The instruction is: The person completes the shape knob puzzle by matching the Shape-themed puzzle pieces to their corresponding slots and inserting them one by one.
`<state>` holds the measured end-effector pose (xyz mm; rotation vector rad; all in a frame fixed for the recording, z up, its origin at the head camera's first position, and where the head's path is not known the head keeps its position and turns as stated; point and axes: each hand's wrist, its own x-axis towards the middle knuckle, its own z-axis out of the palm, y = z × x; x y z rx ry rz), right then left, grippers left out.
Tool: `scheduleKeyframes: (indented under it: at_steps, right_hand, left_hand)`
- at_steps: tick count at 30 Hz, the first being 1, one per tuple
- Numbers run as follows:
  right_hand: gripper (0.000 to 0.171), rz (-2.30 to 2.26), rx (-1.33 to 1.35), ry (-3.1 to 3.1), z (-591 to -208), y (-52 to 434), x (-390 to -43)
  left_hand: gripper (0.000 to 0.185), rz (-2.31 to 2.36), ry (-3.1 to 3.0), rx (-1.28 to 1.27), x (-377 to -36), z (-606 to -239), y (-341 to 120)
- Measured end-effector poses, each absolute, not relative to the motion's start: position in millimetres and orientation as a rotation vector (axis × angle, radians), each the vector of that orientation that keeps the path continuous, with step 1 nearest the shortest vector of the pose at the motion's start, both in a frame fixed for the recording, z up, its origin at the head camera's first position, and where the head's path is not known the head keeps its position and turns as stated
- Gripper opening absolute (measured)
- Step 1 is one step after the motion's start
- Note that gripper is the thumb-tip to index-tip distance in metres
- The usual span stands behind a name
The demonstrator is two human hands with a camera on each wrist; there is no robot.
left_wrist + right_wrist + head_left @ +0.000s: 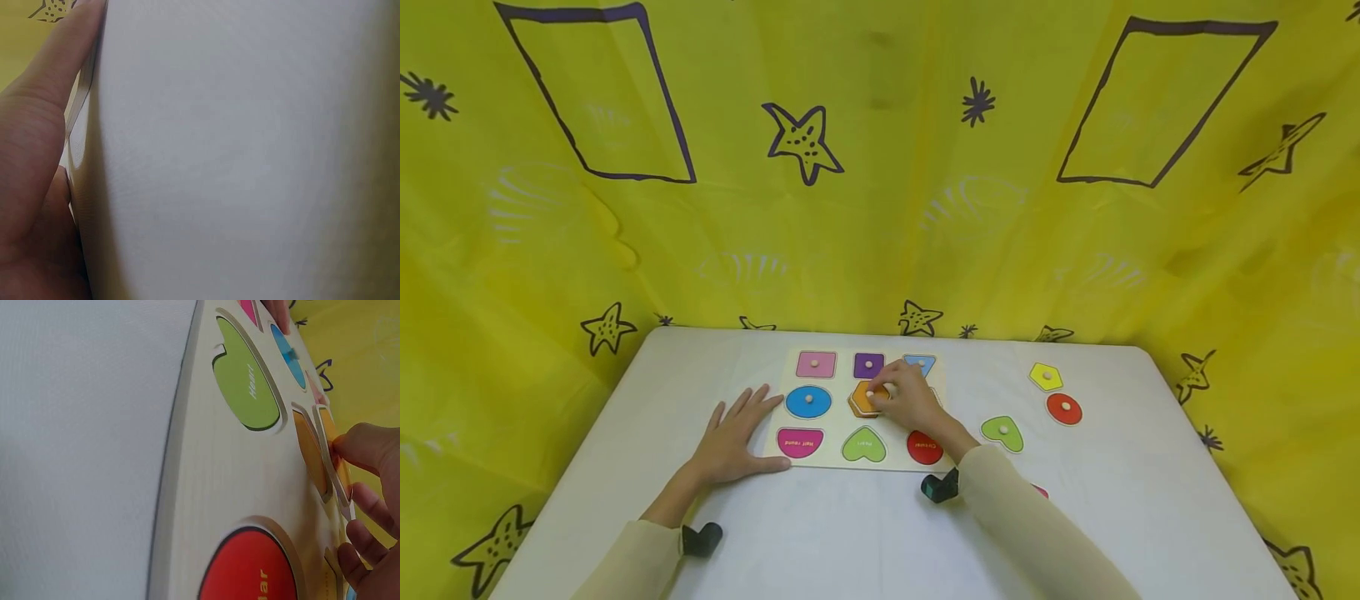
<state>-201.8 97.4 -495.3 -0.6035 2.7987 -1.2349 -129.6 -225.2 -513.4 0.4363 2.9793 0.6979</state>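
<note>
A wooden shape puzzle board point(831, 462) lies on the white table. Above its orange recess, my right hand point(913, 400) pinches an orange hexagon puzzle piece point(862, 403) by its small knob. In the right wrist view that hexagon piece point(336, 450) is tilted slightly off the board, with the orange recess point(310, 453) showing beside it. My left hand point(733, 442) rests with spread fingers at the board's left edge, thumb along the near corner. Pink, purple and blue pieces sit in the board. The green heart recess point(864, 446), red circular recess point(923, 447) and half round recess point(800, 442) are bare.
Right of the board lie a yellow pentagon piece point(1046, 377), a red round piece point(1064, 408) and a green heart piece point(1002, 433). A pink piece point(1041, 492) is mostly behind my right sleeve. A yellow patterned curtain point(865, 250) hangs behind the table.
</note>
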Motion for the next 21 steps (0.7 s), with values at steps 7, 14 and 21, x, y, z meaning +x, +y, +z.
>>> scheduleKeyframes:
  at_steps: [7, 14, 21]
  right_hand:
    - [0.005, -1.174, -0.597, 2.825, -495.8, 91.8, -199.2]
    - [0.006, -1.092, -0.566, 2.864, -497.5, 88.5, -197.1]
    - [0.006, -1.007, -0.567, 2.941, -502.1, 86.3, -198.1]
  left_hand:
    - [0.105, 0.714, 2.975, 0.440, -128.5, -511.2, -224.5]
    - [0.105, 0.714, 2.971, 0.441, -128.1, -511.7, -224.8]
    - [0.105, 0.691, 2.979, 0.442, -129.4, -512.9, -224.8]
